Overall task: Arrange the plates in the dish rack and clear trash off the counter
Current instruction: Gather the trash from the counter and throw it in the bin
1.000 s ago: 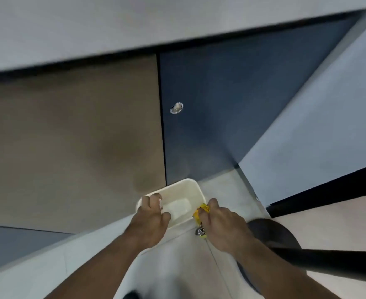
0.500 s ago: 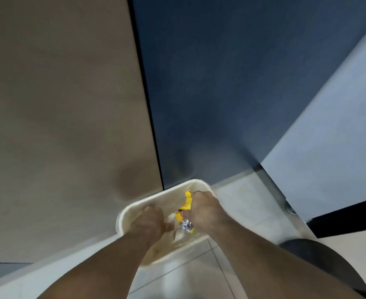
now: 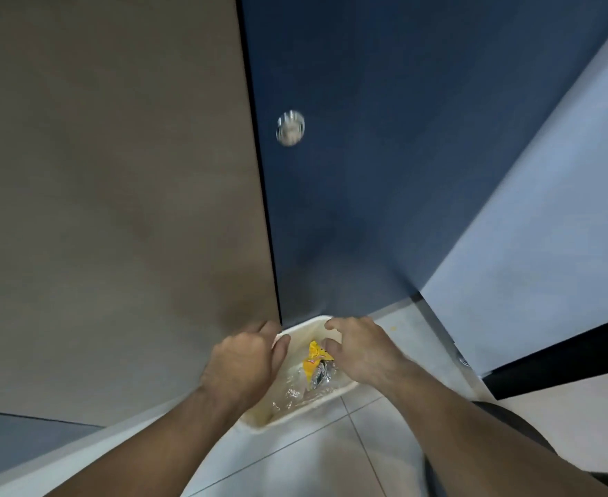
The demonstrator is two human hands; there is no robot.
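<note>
Yellow wrapper (image 3: 315, 356) lies with clear plastic (image 3: 295, 392) inside the cream bin (image 3: 295, 412) on the floor (image 3: 331, 457) by a blue door (image 3: 367, 174). The left hand (image 3: 241, 364) pinches the bin's far rim; the right hand (image 3: 359, 349) hovers above, fingers loosely spread, empty.

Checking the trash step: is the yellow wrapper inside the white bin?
Yes, the yellow wrapper lies down inside the white bin, just below the right hand.

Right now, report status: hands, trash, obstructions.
Left hand grips rim of white rectangular plastic bin. Right hand open over it. Crumpled yellow foil wrapper lies inside on clear plastic scraps. Nothing blocks the bin.
</note>
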